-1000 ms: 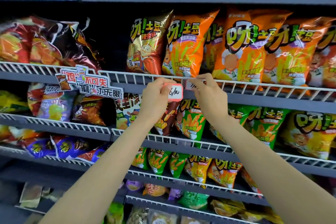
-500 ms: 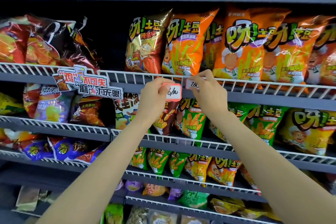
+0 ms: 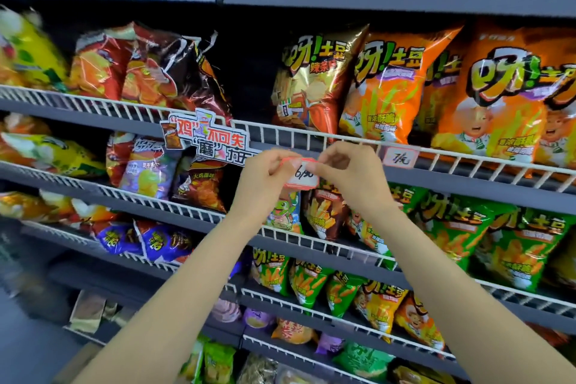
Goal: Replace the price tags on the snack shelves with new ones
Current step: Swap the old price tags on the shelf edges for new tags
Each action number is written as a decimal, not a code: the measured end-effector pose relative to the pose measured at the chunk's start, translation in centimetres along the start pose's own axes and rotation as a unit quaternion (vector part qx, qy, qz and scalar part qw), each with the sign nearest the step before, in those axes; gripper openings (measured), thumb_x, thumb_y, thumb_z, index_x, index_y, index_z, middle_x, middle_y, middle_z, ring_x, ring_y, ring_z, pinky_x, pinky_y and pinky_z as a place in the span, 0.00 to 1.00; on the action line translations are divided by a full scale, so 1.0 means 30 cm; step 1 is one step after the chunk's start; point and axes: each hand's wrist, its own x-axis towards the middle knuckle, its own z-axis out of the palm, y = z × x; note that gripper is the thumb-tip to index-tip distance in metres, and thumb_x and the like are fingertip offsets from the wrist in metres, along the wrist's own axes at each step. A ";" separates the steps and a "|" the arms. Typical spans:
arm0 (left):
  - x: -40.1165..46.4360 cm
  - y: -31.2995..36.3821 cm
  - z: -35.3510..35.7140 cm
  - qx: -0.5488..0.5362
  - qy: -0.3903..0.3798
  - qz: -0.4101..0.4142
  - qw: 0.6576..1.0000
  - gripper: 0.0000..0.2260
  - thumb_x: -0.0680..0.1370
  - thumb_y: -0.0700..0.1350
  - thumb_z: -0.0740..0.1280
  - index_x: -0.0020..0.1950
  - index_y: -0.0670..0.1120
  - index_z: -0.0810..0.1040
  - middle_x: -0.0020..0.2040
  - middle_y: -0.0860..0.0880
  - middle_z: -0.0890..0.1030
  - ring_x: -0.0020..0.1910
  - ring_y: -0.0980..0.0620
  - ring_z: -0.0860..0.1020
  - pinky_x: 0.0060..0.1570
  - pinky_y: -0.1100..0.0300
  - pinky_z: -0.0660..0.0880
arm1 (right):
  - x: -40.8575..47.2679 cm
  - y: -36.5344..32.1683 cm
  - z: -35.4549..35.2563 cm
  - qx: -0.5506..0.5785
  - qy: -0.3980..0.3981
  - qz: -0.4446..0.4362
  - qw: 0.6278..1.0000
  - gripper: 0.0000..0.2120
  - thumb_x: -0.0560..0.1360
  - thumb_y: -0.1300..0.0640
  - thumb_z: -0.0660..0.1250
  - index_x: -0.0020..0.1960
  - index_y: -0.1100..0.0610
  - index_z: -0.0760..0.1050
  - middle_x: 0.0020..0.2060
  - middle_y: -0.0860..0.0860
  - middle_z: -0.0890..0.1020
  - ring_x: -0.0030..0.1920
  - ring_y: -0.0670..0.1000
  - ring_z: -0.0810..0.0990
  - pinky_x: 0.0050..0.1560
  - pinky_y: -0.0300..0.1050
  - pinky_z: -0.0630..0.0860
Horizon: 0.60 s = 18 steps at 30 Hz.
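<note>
Both hands are up in front of the snack shelves, sharing one little red-bordered price tag (image 3: 301, 174). The left hand (image 3: 268, 178) has its fingers curled around the tag's left end, and the right hand (image 3: 352, 176) pinches the right end between thumb and fingertips. The handwriting on it looks like "6/" plus a scribble I can't fully read. The tag sits in the air just in front of the dark shelf edge (image 3: 467, 185), below the white wire rail (image 3: 436, 154).

Just to the right, a second tag (image 3: 400, 158) is on that rail and reads "7/" with a character after it, maybe 元.

Left of the hands there's a cut-out promo sign (image 3: 205, 142) clipped to the rail, with red Chinese lettering: "鸡" 不可失, and "蘑" below; its right end is hidden by the left hand.

Above the rail are orange chip bags (image 3: 389, 87) marked 呀!土豆, plus a gold one (image 3: 311, 81) reading 辣条. Green bags (image 3: 452, 234) of the same brand fill the shelf below, partly blocked by the right forearm. Red and black bags (image 3: 149, 68) sit at left, blurry.
</note>
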 end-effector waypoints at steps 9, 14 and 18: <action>0.062 -0.185 -0.672 -0.139 -0.062 -0.069 0.986 0.11 0.79 0.37 0.61 0.59 0.41 0.77 0.51 0.44 0.82 0.48 0.53 0.82 0.47 0.62 0.79 | 0.124 -0.313 0.588 0.014 0.009 -0.007 1.000 0.05 0.73 0.57 0.70 0.38 0.54 0.78 0.33 0.47 0.80 0.34 0.44 0.76 0.38 0.34 0.70; 0.144 -0.269 -0.992 -0.125 -0.032 -0.065 0.990 0.11 0.79 0.36 0.60 0.60 0.39 0.76 0.52 0.42 0.81 0.49 0.50 0.81 0.49 0.60 0.80 | 0.229 -0.467 0.889 0.039 0.012 -0.017 0.999 0.03 0.73 0.60 0.70 0.40 0.55 0.79 0.31 0.43 0.78 0.31 0.37 0.75 0.35 0.27 0.69; 0.200 -0.327 -1.167 -0.120 -0.039 -0.069 0.990 0.08 0.80 0.39 0.60 0.54 0.45 0.78 0.46 0.48 0.84 0.43 0.50 0.83 0.40 0.63 0.80 | 0.304 -0.527 1.062 0.048 0.004 -0.020 0.999 0.02 0.72 0.60 0.70 0.40 0.56 0.80 0.30 0.40 0.77 0.29 0.35 0.74 0.34 0.26 0.67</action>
